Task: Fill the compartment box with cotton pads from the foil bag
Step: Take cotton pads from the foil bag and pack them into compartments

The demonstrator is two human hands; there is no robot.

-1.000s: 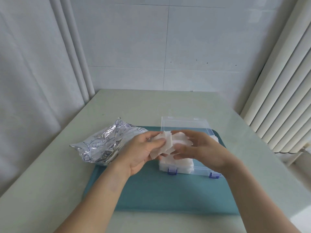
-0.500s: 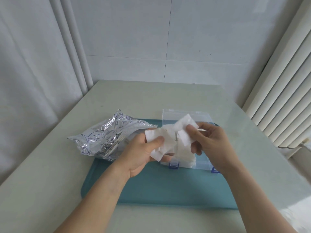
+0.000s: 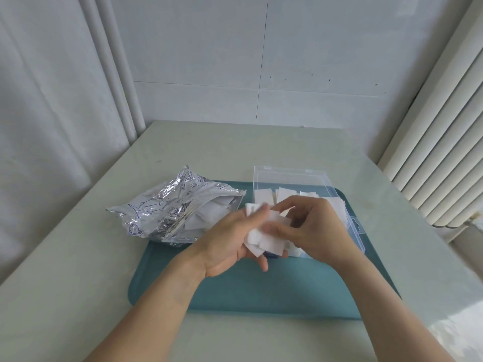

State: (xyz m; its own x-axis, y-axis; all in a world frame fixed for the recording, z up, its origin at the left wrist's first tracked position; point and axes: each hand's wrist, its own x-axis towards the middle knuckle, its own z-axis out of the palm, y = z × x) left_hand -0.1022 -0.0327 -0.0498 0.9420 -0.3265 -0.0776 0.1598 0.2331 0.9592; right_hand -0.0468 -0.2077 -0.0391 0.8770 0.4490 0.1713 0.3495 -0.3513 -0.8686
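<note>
Both hands (image 3: pixel 271 231) before compartment box (image 3: pixel 337 189), foil bag (image 3: pixel 167 207) left.

Left hand (image 3: pixel 230 239) and right hand (image 3: pixel 313 231) meet, fingers curled.

Left hand (image 3: pixel 230 239) and right hand (image 3: pixel 313 231) holding pads (image 3: pixel 266 239) over box (image 3: pixel 339 205), bag (image 3: pixel 177 207) left, tray (image 3: pixel 261 291) beneath

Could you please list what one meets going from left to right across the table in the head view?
Crinkled silver foil bag with printed fish drawings → left hand → bunch of white square cotton pads held by both hands → right hand → right wall of the clear plastic compartment box, all over the teal tray.
</note>
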